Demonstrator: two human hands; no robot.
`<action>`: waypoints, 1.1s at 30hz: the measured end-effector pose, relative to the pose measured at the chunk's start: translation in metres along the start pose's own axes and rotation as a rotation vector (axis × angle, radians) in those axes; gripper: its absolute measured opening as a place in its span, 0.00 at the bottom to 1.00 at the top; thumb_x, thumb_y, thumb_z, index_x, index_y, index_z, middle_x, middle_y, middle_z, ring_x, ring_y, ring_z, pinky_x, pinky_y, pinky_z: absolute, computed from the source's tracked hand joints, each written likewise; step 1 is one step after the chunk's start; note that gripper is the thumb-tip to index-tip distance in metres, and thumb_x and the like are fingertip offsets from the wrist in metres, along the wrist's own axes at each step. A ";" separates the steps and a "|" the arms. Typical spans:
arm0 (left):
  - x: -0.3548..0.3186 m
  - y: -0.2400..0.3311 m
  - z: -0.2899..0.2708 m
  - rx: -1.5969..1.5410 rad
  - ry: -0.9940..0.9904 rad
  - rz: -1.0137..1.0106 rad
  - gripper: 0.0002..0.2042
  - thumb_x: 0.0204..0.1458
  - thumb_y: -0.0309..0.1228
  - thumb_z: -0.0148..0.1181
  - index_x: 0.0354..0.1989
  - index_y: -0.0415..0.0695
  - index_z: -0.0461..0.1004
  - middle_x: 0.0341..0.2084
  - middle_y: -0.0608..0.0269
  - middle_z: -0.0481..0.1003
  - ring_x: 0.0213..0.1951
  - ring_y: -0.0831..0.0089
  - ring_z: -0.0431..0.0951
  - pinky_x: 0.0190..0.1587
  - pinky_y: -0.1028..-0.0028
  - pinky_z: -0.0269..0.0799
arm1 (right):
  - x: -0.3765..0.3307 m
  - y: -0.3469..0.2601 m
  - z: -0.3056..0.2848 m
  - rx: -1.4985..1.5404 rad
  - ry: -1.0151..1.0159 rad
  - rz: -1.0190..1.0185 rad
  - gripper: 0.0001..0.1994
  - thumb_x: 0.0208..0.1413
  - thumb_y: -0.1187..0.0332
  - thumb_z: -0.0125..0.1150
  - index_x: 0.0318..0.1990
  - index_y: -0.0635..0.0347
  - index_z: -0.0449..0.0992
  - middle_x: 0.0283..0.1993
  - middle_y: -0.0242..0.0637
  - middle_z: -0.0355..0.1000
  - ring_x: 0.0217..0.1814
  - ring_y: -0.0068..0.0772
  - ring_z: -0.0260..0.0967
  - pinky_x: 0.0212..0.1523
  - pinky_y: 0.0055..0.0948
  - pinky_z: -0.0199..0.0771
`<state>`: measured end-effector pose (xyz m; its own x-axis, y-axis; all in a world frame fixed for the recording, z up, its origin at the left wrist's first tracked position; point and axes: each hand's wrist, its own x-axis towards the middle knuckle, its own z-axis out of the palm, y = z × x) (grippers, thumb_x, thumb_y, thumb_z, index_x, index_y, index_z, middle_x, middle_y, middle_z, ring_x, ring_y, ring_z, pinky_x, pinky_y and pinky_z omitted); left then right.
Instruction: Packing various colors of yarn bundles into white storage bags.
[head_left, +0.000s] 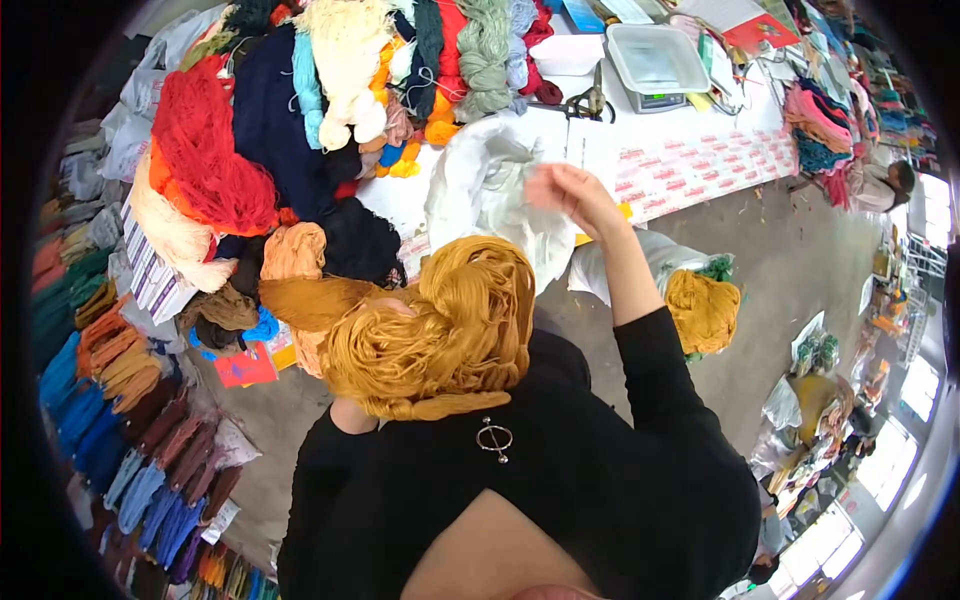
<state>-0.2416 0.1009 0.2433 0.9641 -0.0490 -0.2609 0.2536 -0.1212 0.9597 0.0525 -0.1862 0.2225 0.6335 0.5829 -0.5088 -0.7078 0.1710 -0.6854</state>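
Note:
A thick bundle of mustard-gold yarn skeins (430,345) is held against my chest by my left hand (397,306). Most of that hand is buried in the yarn, with a bit of finger showing among the strands. In front of the bundle a white plastic bag (460,185) gapes at the table's near edge. My right hand (575,195) is raised at the right side of its mouth, its fingertips smeared by motion. Whether anything is between those fingers cannot be made out.
Heaped on the white table (560,125) are red yarn (205,145), navy yarn (285,120) and cream yarn (350,60). Scissors (590,105) lie near a scale with a clear tub (657,60). A filled sack with mustard yarn (703,310) stands right; hanging skeins (150,490) line the left.

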 end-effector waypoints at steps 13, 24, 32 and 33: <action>0.315 -0.038 0.169 0.231 -0.163 -0.245 0.28 0.48 0.39 0.59 0.56 0.40 0.61 0.52 0.43 0.63 0.55 0.57 0.64 0.55 0.61 0.59 | 0.120 0.098 -0.117 -1.121 0.463 -0.483 0.18 0.43 0.64 0.57 0.44 0.60 0.73 0.44 0.48 0.72 0.49 0.48 0.67 0.50 0.41 0.65; 0.352 -0.112 0.097 0.300 -0.114 -0.425 0.24 0.50 0.39 0.58 0.53 0.39 0.66 0.48 0.43 0.68 0.52 0.59 0.69 0.53 0.63 0.62 | 0.048 0.019 -0.055 -1.218 0.429 -0.770 0.20 0.38 0.78 0.56 0.45 0.61 0.70 0.42 0.46 0.69 0.48 0.46 0.65 0.49 0.41 0.64; 0.241 -0.155 0.032 0.546 0.589 -0.478 0.21 0.49 0.37 0.59 0.48 0.37 0.68 0.36 0.55 0.75 0.40 0.69 0.74 0.42 0.71 0.68 | 0.065 0.137 -0.038 -1.578 -0.618 -0.837 0.26 0.45 0.64 0.55 0.56 0.44 0.65 0.67 0.38 0.49 0.70 0.46 0.40 0.63 0.63 0.37; 0.251 -0.150 0.033 0.300 0.344 -0.404 0.28 0.48 0.38 0.61 0.54 0.37 0.61 0.45 0.53 0.70 0.47 0.69 0.69 0.46 0.73 0.66 | 0.080 0.136 -0.042 -1.713 -0.820 -0.716 0.33 0.44 0.61 0.56 0.62 0.36 0.57 0.70 0.35 0.42 0.72 0.48 0.31 0.61 0.70 0.32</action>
<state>-0.0402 0.0742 0.0300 0.7793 0.3763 -0.5012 0.6193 -0.3398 0.7078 0.0199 -0.1498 0.0665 -0.0011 1.0000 -0.0054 0.8310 -0.0021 -0.5563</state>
